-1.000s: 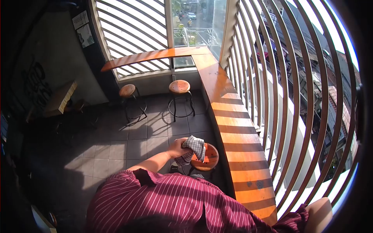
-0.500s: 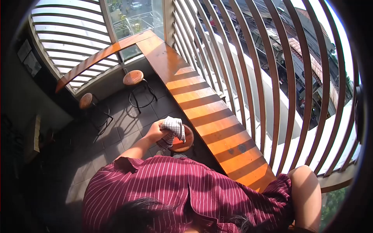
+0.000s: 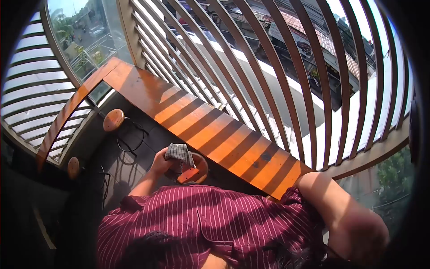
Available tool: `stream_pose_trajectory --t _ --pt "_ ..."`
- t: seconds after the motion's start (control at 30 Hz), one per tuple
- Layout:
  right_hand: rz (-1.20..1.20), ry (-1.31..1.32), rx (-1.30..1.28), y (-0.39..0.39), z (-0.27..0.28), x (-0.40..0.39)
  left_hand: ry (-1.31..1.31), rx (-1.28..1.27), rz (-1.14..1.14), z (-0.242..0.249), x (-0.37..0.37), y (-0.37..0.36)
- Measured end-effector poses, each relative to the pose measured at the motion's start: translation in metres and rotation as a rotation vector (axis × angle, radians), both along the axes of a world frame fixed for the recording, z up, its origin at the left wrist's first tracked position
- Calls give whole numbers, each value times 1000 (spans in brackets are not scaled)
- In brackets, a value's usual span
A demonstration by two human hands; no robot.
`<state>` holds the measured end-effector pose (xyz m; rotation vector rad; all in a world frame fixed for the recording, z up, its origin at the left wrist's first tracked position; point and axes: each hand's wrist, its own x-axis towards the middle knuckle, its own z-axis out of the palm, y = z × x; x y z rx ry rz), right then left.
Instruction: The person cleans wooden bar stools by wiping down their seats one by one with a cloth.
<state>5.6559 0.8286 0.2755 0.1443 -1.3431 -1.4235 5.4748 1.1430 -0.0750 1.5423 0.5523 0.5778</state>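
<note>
My left hand (image 3: 161, 162) is closed around a black-and-white checkered cloth (image 3: 180, 154), which hangs bunched from the fingers. Cloth and hand are in front of my body, above a round wooden stool (image 3: 202, 167) that stands close beside the long counter. Part of that stool's seat is hidden behind the cloth, and a sunlit patch shows on it. On the right side my bent right arm (image 3: 331, 197) sticks out past the counter's near end; its hand does not show.
A long wooden counter (image 3: 210, 130) striped with shadows runs along curved slats (image 3: 309, 76). It joins a narrower wooden ledge (image 3: 67, 112) at the far corner. Two more stools, one nearer (image 3: 113, 120) and one farther left (image 3: 73, 167), stand on the dark tiled floor.
My view has turned to the right, so the counter and stools sit farther left. My left hand still grips the cloth. My right arm shows more and sticks out farther to the side.
</note>
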Motion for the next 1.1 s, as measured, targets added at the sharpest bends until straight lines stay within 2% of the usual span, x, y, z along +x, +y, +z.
stream_pose_trajectory --t 0.07,0.1,0.17,0.2,0.23,0.27,0.33,0.37,0.4,0.47,0.5,0.57,0.6,0.7,0.73,0.8,0.83,0.87,0.93,0.97,1.03,1.07,1.1 --pt "327 77 -277 48 -22 7 14 -18 -58 4 2 12" --pt "101 351 -542 69 -45 12 28 -29 -84 7 -1 16" --pt "-22 443 -1225 116 -92 30 30 -40 -120 18 -2 20" --pt "-34 562 -1549 133 -124 32 26 -45 -135 22 0 22" --pt "-10 721 -1771 154 -160 26 31 -13 -149 23 1 24" --pt "107 776 -1996 169 -201 21 20 6 -166 26 2 25" --pt "86 861 -2340 187 -260 -11 63 11 -243 30 4 28" --pt "11 832 -2362 191 -290 -27 72 89 -269 36 7 27" --pt "-65 804 -2383 194 -313 -43 71 121 -293 23 8 31" --pt "191 861 -2438 200 -338 -68 110 226 -406 28 11 31" --pt "180 882 -2437 201 -346 -74 88 244 -450 30 13 29" --pt "315 1170 -2578 203 -341 -87 116 267 -539 43 13 31" --pt "244 1366 -2480 197 -336 -93 101 259 -582 39 12 33" --pt "212 1544 -2394 177 -361 -85 122 306 -652 24 9 44" --pt "209 1619 -2352 170 -363 -82 237 306 -699 57 6 38" --pt "591 1751 -2203 150 -336 -87 207 361 -761 51 2 39" --pt "559 1661 -1904 145 -373 -85 310 404 -808 44 0 40" --pt "534 1768 -1914 136 -363 -87 305 411 -813 33 -3 39" --pt "606 1610 -1773 127 -353 -97 168 378 -851 20 -11 33" --pt "604 1607 -1766 121 -346 -101 143 400 -907 19 -14 31" --pt "706 1468 -2041 103 -333 -116 89 358 -939 19 -23 22" --pt "710 1476 -2038 97 -336 -122 31 318 -965 18 -25 19" --pt "700 1632 -2029 89 -345 -132 81 287 -1029 5 -25 20"
